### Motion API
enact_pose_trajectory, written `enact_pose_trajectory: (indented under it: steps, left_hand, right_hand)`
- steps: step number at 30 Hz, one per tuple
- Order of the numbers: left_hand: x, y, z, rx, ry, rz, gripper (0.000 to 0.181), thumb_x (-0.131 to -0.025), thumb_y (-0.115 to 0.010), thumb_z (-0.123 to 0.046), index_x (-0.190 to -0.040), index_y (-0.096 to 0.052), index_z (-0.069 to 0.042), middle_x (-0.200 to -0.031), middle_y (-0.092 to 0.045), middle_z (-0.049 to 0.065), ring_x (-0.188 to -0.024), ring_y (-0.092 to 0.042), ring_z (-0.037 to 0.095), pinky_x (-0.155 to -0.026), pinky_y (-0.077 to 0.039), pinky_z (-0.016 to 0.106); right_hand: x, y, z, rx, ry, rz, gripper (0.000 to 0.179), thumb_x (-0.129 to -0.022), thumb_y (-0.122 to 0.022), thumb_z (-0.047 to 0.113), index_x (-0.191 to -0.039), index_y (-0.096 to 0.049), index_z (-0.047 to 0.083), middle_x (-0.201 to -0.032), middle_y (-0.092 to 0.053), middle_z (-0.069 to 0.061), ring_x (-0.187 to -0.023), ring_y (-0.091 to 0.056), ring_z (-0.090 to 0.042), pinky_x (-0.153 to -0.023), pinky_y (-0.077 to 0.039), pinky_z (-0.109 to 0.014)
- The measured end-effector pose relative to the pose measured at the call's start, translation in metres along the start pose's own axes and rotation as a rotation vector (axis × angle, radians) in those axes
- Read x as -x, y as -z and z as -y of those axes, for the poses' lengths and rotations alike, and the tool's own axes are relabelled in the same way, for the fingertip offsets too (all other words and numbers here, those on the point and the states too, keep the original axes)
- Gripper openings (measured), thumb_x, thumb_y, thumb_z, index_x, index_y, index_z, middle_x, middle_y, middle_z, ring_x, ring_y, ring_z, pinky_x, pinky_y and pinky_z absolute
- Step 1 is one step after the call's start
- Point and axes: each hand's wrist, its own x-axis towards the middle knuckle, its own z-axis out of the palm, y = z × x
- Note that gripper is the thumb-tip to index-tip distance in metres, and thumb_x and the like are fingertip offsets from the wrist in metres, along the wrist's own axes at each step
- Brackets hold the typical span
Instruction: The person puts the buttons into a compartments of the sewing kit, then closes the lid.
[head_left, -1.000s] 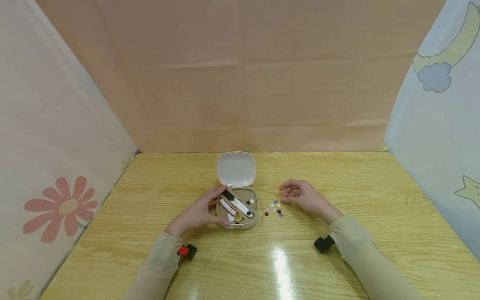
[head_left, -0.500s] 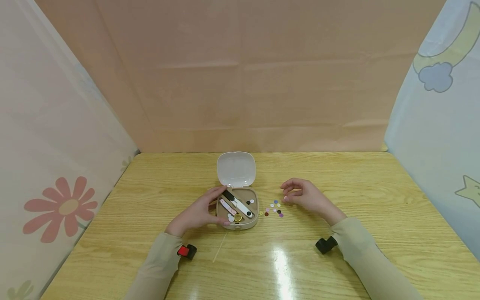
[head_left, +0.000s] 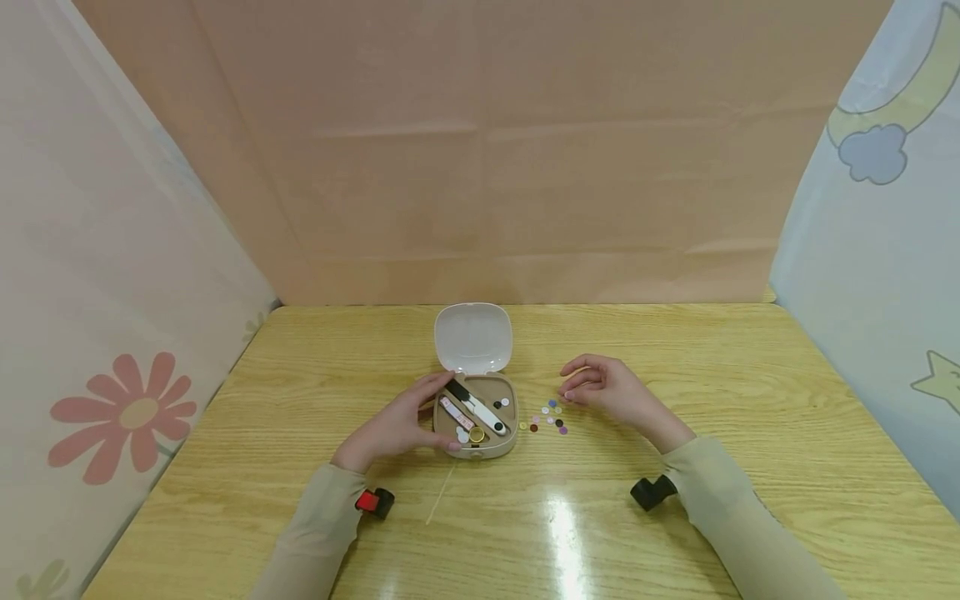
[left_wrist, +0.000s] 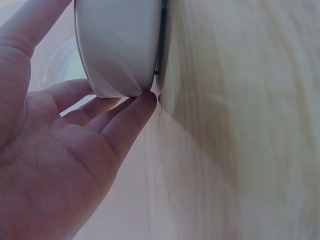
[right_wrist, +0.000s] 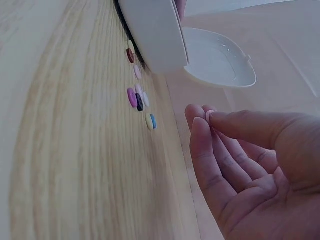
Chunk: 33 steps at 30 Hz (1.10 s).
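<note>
A small sewing box (head_left: 483, 452) stands on the table with its white lid (head_left: 472, 337) raised. Inside lie a white-and-black tool (head_left: 487, 417), a pink-patterned strip (head_left: 456, 414), a gold ring (head_left: 476, 435), white discs and two small buttons. My left hand (head_left: 393, 425) holds the box's left side, thumb at the front and fingers at the back. To the box's right are several loose coloured buttons (head_left: 551, 420). Just beyond them, above the table, my right hand (head_left: 615, 393) pinches what looks like a pale pink button (right_wrist: 209, 117) between thumb and fingertips, mostly covered.
A thin pale strand (head_left: 440, 496) lies on the wooden table (head_left: 300, 375) in front of the box. Behind the table hangs a plain peach backdrop (head_left: 480, 167). Patterned cloths stand at the left and right sides.
My right hand shifts slightly right, then its fingertips draw closer together beside the buttons. The left hand and the box stay in place; the loose buttons look unmoved.
</note>
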Motion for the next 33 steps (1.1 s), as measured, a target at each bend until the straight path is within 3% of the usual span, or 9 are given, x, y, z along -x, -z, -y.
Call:
enact_pose_trajectory:
  steps: [8,17,24,27,33]
  left_hand:
    - [0.0,0.001,0.0,-0.013,-0.002,0.002,0.105,-0.068,-0.087,-0.033,-0.152,-0.026,-0.016,-0.154,-0.023,0.003,-0.137,-0.028,0.023,-0.108,-0.034,0.039]
    - [0.0,0.0,-0.001,0.005,-0.013,0.008,0.103,-0.07,-0.087,-0.022,-0.152,-0.025,-0.012,-0.155,-0.022,0.007,-0.138,-0.027,0.026,-0.108,-0.034,0.043]
    - [0.006,0.002,-0.026,0.035,-0.005,0.02,0.1,-0.072,-0.085,-0.012,-0.15,-0.024,-0.001,-0.153,-0.022,0.017,-0.138,-0.027,0.032,-0.108,-0.032,0.048]
    - [0.008,0.004,-0.034,0.043,-0.011,0.02,0.099,-0.072,-0.085,-0.012,-0.149,-0.025,0.002,-0.153,-0.023,0.019,-0.137,-0.028,0.033,-0.108,-0.032,0.049]
    - [0.009,0.004,-0.035,0.049,-0.003,0.017,0.098,-0.072,-0.085,-0.012,-0.149,-0.026,0.0,-0.153,-0.024,0.017,-0.137,-0.028,0.032,-0.108,-0.032,0.048]
  right_hand:
    - [-0.003,-0.004,0.003,-0.02,-0.01,-0.015,0.038,-0.09,-0.064,-0.001,-0.122,-0.048,-0.015,-0.102,-0.064,-0.023,-0.094,-0.065,-0.037,-0.08,-0.056,-0.043]
    - [-0.007,-0.014,0.006,-0.019,0.01,0.017,0.038,-0.09,-0.064,-0.001,-0.121,-0.048,-0.016,-0.102,-0.065,-0.025,-0.092,-0.067,-0.028,-0.079,-0.056,-0.04]
    - [-0.012,-0.021,0.006,0.023,0.047,0.033,0.035,-0.089,-0.065,0.0,-0.119,-0.051,-0.014,-0.103,-0.065,-0.026,-0.093,-0.066,-0.028,-0.078,-0.056,-0.031]
    - [-0.013,-0.023,0.008,0.026,0.05,0.033,0.034,-0.09,-0.065,0.0,-0.119,-0.052,-0.013,-0.103,-0.066,-0.024,-0.095,-0.065,-0.033,-0.08,-0.056,-0.034]
    - [-0.015,-0.028,0.01,0.023,0.054,0.03,0.034,-0.089,-0.065,-0.001,-0.118,-0.052,-0.014,-0.101,-0.066,-0.023,-0.097,-0.064,-0.039,-0.083,-0.054,-0.044]
